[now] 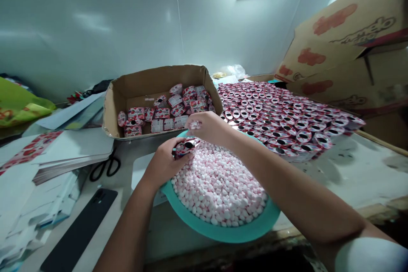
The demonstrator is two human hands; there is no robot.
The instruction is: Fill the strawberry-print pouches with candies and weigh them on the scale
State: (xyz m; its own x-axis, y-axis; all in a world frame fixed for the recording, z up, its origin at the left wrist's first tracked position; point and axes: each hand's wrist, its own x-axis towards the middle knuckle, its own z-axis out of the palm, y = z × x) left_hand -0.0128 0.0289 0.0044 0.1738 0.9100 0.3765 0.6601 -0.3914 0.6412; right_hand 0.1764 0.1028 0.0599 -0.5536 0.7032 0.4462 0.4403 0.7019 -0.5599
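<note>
My left hand (pixel 167 159) grips a small red-and-pink printed packet (pixel 185 148) above the left rim of a teal basin (pixel 223 233). The packet's dark opening faces up and to the right. Many small white and pale pink candies (pixel 219 187) fill the basin. Just above the packet, my right hand (pixel 205 125) is closed around a few of the candies (pixel 195 124), which show at its fingers. Part of the right hand's fingers is hidden from view.
Behind the basin, a cardboard box (pixel 153 76) holds several printed packets (pixel 162 112). Rows of open-topped packets (pixel 280 123) stand at right, before stacked cartons (pixel 334 72). At left lie a black phone (pixel 81 229), black-handled scissors (pixel 106 168) and paper stacks (pixel 76 146).
</note>
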